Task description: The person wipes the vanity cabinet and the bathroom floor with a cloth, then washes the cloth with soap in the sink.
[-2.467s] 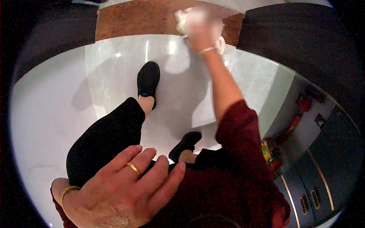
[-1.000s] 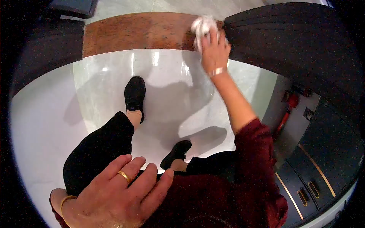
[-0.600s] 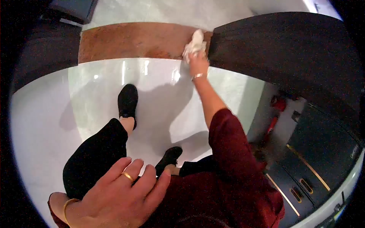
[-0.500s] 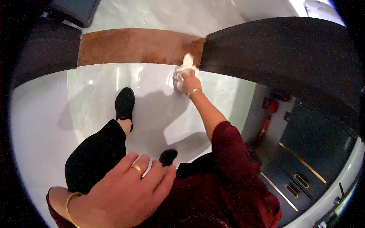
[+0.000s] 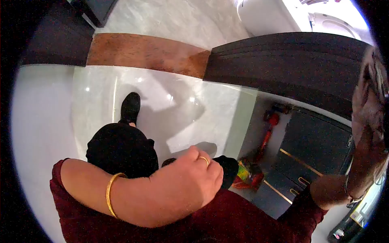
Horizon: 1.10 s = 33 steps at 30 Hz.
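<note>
My left hand (image 5: 198, 174), with a gold ring and a gold bangle, is held in front of my maroon top. Its fingers are curled in, and nothing shows in them. At the far right edge my right hand (image 5: 366, 150) is raised beside the dark door frame, in shadow. A crumpled cloth (image 5: 368, 89) hangs from its grip, looking greyish in the dim light. Below me is the glossy pale floor (image 5: 182, 109), where my black shoe (image 5: 130, 107) stands near the brown threshold strip (image 5: 142, 50).
A dark wood door panel (image 5: 283, 60) runs along the right. Beyond it a white toilet (image 5: 332, 24) is partly visible. Dark drawers (image 5: 312, 141) with gold trim stand at right, beside a red object (image 5: 267, 133) on the floor. Another dark panel (image 5: 56, 36) is at upper left.
My right hand has lifted the cloth off the floor by the threshold and swung it far right and up. My left hand has moved right, and its fingers have curled closed.
</note>
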Motion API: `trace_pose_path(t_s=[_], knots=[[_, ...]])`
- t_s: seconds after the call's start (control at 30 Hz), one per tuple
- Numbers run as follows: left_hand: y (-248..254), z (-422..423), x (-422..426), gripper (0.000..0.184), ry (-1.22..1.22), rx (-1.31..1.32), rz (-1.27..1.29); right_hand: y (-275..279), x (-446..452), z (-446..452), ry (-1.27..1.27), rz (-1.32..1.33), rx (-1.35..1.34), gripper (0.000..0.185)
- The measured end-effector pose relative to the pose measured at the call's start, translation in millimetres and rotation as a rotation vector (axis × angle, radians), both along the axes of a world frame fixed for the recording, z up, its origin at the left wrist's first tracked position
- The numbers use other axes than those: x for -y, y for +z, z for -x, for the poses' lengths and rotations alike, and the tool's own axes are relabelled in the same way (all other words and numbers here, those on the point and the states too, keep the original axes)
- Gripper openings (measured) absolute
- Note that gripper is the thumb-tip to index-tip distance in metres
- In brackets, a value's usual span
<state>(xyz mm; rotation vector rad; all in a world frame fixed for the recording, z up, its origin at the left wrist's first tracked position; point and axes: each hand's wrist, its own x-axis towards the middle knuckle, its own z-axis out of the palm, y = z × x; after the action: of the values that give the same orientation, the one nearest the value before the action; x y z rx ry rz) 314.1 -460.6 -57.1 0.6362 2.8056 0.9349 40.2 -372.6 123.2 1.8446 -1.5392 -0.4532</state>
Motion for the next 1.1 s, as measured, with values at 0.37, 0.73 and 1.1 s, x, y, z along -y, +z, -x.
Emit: trace_pose_path(t_s=[0.37,0.73,1.1], knots=[[7.7,-17.9,8.3,0.033,0.010,-0.021,-0.065,-157.5,11.6,-20.5,-0.643,-0.191,-0.439,0.031],[-16.6,35.6,-7.0,0.031,0.070,0.154,0.086,-430.1,6.0,8.8,-0.681,-0.551,-0.038,0.034],[-17.1,131.8,-11.6,0.029,0.108,0.434,0.077,-615.4,-45.8,115.4,-0.667,-0.409,0.190,0.028]])
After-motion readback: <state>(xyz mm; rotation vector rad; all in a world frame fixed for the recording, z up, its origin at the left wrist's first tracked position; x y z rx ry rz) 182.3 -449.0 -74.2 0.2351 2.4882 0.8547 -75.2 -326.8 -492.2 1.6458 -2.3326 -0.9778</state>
